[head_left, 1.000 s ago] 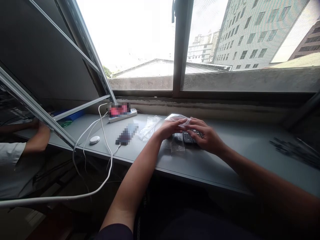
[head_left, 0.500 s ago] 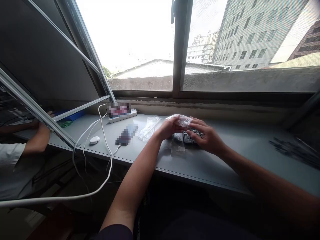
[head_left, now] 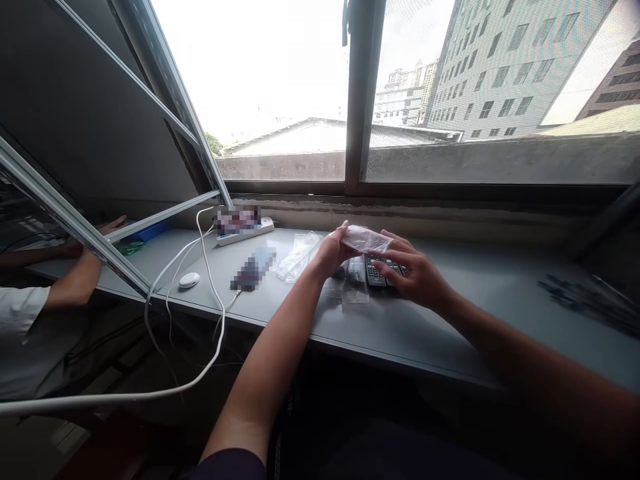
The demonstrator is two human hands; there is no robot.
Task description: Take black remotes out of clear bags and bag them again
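A clear, crinkled plastic bag (head_left: 367, 239) is raised over the table between my two hands. My left hand (head_left: 331, 255) is closed on its left end, with the thumb pointing up. At the right end, the fingers of my right hand (head_left: 417, 272) grip the bag's edge, while the thumb sits lower and apart. Under that hand lie black remote controls (head_left: 376, 273) with many small buttons, partly covered by the fingers. Another clear bag (head_left: 356, 293) lies flat on the table just left of the remotes. Whether the raised bag contains anything, I cannot tell.
More clear bags (head_left: 299, 259) lie left of my hands. Further left are a blurred phone-like item (head_left: 254, 268) on a cable, a white round case (head_left: 189, 280), a power strip (head_left: 245, 232) and white cables (head_left: 220, 333). Dark thin items (head_left: 590, 300) lie right. A co-worker's arm (head_left: 75, 280) is beyond the frame.
The raised bag has shifted slightly right and now shows more of its surface. My left hand has turned, its thumb now upright. The co-worker's hand has opened outward.
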